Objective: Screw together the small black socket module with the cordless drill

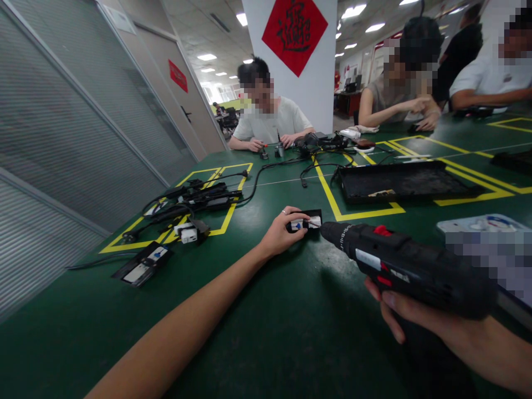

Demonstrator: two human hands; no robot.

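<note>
A green counter (249, 327) (marked with yellow tape (330, 194)) filled the foreground. The right hand (432, 321) had its fingers closed around a black drill (411, 266); well in from the counter's left edge, the left hand (282, 231) gripped a small black box (315, 214) before the drill's tip.

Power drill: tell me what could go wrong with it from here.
The power drill, held in the right hand, points close to the left hand, so a slip might injure its fingers. The small black piece appears to be steadied by the left hand alone, so it could twist if the drill catches it.
</note>
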